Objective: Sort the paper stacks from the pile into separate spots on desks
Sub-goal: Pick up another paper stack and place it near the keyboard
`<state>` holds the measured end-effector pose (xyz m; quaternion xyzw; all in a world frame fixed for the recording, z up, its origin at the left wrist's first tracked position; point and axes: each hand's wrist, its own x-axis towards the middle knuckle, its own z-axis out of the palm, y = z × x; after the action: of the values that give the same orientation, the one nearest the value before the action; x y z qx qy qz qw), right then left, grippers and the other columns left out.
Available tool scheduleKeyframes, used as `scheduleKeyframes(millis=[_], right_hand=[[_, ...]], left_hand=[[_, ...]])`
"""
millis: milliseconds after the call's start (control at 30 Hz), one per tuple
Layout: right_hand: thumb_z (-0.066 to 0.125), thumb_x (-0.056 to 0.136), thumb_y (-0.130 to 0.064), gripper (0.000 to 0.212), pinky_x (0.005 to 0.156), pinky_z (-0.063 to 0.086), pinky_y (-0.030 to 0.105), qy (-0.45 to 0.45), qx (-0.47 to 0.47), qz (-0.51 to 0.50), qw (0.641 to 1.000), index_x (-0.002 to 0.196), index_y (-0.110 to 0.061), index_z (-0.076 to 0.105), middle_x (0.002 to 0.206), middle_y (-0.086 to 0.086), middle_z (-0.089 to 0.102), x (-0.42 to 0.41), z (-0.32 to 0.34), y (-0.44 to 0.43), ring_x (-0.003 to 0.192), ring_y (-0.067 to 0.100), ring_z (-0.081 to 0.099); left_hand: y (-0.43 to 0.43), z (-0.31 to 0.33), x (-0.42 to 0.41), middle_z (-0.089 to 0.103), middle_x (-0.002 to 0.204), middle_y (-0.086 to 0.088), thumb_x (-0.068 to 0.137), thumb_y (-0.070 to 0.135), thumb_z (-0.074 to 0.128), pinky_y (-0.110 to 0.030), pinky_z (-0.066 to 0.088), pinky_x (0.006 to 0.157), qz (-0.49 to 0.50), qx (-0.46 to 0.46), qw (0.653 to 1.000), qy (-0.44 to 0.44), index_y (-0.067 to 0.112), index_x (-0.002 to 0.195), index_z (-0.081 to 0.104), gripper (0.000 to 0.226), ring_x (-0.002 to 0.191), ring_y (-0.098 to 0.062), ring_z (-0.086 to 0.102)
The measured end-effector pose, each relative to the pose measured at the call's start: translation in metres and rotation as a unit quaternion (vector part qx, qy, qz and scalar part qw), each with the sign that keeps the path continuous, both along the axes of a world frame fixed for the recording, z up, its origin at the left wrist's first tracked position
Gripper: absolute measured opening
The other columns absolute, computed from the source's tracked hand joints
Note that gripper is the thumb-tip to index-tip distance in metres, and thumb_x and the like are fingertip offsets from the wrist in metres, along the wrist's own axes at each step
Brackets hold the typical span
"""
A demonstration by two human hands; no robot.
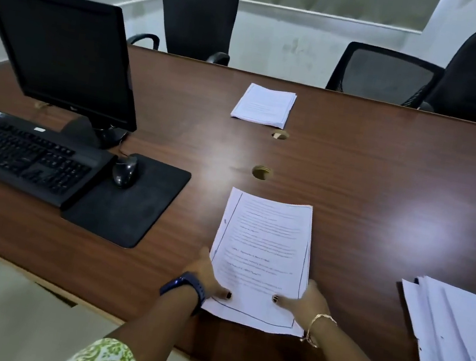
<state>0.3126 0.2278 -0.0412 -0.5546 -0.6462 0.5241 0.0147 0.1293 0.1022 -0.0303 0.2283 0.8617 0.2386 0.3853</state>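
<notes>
Both hands, left hand (210, 275) & right hand (305, 298), pinch a white printed paper stack (260, 258) flat near the brown wooden desk's (384, 186) front edge. Second small white paper stack (265, 105) lies toward the far edge; loose white paper pile (459, 343) at right edge.

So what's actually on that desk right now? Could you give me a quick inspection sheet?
Surface: brown wooden desk, glossy, with two round cable holes.
Job's things: printed stack near the front edge; smaller stack lying farther back; loose pile at the right.
Clutter: monitor, keyboard, mouse on a black mat.
Hands: left hand and right hand grip the printed stack's near corners.
Cables: nothing seen clearly.
Surroundings: three black chairs behind the desk, pale walls.
</notes>
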Motion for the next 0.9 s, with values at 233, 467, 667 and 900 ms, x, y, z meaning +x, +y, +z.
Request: scheduleKeyframes(millis=[233, 467, 667, 900], right_hand=[[0.079, 0.070, -0.021, 0.102, 0.084, 0.043, 0.026, -0.024, 0.029, 0.060, 0.997, 0.144, -0.016, 0.010, 0.129, 0.010, 0.057, -0.086, 0.007, 0.013, 0.109, 0.028, 0.057], [0.075, 0.072, -0.035, 0.125, 0.074, 0.041, 0.025, -0.107, 0.051, 0.107, 0.987, 0.143, -0.015, -0.025, 0.118, 0.016, 0.062, -0.148, 0.007, 0.016, 0.094, 0.027, 0.062], [0.072, 0.071, -0.045, 0.126, 0.086, 0.048, 0.030, -0.182, 0.029, 0.145, 0.972, 0.142, -0.013, -0.027, 0.134, 0.016, 0.050, -0.160, 0.014, 0.026, 0.107, 0.027, 0.060], [0.039, 0.071, -0.078, 0.107, 0.083, 0.052, 0.040, -0.175, 0.095, 0.145, 0.969, 0.148, -0.015, -0.001, 0.121, 0.014, 0.062, -0.133, 0.029, 0.025, 0.104, 0.032, 0.062]], left_hand=[[0.017, 0.006, -0.077, 0.059, 0.125, -0.007, 0.050, 0.029, 0.087, -0.042, 0.051, 0.094, -0.013, -0.035, 0.998, 0.053, 0.022, 0.134, 0.030, 0.102, 0.110, -0.030, 0.057], [0.031, 0.005, -0.141, 0.048, 0.134, -0.012, 0.067, 0.030, 0.074, -0.036, 0.049, 0.085, -0.059, -0.118, 0.983, 0.126, 0.021, 0.142, 0.015, 0.096, 0.105, -0.029, 0.055], [0.048, 0.005, -0.149, 0.040, 0.141, -0.018, 0.062, 0.035, 0.080, -0.043, 0.042, 0.104, -0.112, -0.212, 0.960, 0.147, 0.009, 0.143, 0.008, 0.112, 0.124, -0.036, 0.045], [0.068, 0.017, -0.134, 0.017, 0.148, -0.020, 0.063, 0.042, 0.072, -0.043, 0.043, 0.100, -0.071, -0.249, 0.948, 0.185, 0.006, 0.145, -0.003, 0.116, 0.129, -0.038, 0.037]])
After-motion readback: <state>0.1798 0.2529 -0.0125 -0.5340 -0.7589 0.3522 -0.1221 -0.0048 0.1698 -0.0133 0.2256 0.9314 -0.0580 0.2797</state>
